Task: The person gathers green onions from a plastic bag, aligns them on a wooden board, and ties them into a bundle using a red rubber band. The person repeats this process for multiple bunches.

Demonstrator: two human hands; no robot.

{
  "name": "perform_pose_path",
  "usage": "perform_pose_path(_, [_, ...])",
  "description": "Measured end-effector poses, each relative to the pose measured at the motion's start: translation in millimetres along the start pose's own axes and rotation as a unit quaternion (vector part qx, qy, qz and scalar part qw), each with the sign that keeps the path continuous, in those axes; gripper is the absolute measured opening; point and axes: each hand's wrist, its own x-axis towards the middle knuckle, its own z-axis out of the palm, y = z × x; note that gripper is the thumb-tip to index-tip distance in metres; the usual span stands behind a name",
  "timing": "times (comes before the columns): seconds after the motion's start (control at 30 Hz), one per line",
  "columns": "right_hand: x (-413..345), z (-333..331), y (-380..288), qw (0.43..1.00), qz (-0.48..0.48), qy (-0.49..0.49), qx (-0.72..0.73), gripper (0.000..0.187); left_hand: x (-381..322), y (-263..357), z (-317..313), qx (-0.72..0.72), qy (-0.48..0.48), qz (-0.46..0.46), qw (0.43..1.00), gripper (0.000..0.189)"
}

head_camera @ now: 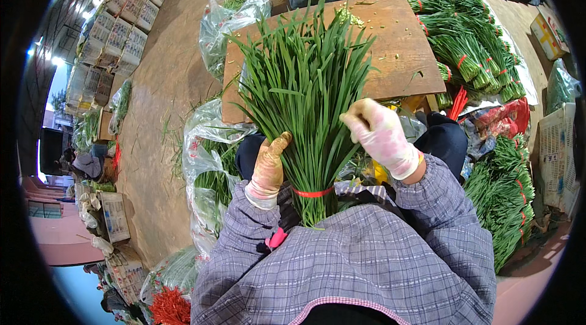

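Note:
A large bunch of green Chinese chives [311, 96] stands fanned out before me, its lower part bound by a red tie [313, 192]. My left hand [269, 167], in a stained pale glove, grips the bunch at its left side, thumb on the leaves. My right hand [377, 135], in a similar glove, is raised at the bunch's right edge with fingers curled and thumb near the fingertips; whether it pinches a leaf cannot be told. Behind the bunch lies a brown wooden board [403, 54] with small cut stem bits on it.
Tied chive bundles [462, 36] are piled at the upper right, more [499, 196] at the right. Clear plastic bags [206, 128] of greens stand left of my legs. Red ties [170, 306] lie at the lower left. Stacked crates [114, 36] and a person [87, 164] are far left.

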Motion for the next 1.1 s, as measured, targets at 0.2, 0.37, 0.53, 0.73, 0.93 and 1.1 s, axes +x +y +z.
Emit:
perform_pose_path(0.2, [-5.7,-40.4,-8.0,0.968,0.151,0.093,0.175,0.016,-5.9,17.3,13.7,0.005,0.023,0.001,1.000,0.037])
perform_pose_path(0.37, [-15.2,-0.3,-3.8,0.974,0.130,0.022,0.183,0.061,-6.0,26.4,44.3,0.154,0.022,0.044,0.987,0.040])
perform_pose_path(0.53, [-9.9,50.8,16.1,0.939,0.128,0.036,0.318,0.078,-8.4,13.6,62.7,0.146,-0.001,0.044,0.988,0.036])
perform_pose_path(0.73, [-20.7,44.1,32.6,0.914,0.147,0.075,0.370,0.050,-3.1,6.9,33.6,0.065,0.032,0.039,0.997,0.034])
perform_pose_path(0.93, [-25.9,40.8,44.5,0.919,0.148,0.066,0.360,0.048,-0.9,4.4,13.5,0.034,0.022,0.026,0.999,0.037])
perform_pose_path(1.1, [-12.4,43.0,27.5,0.918,0.164,0.072,0.355,0.070,-3.2,6.4,27.4,0.105,0.058,0.052,0.992,0.034])
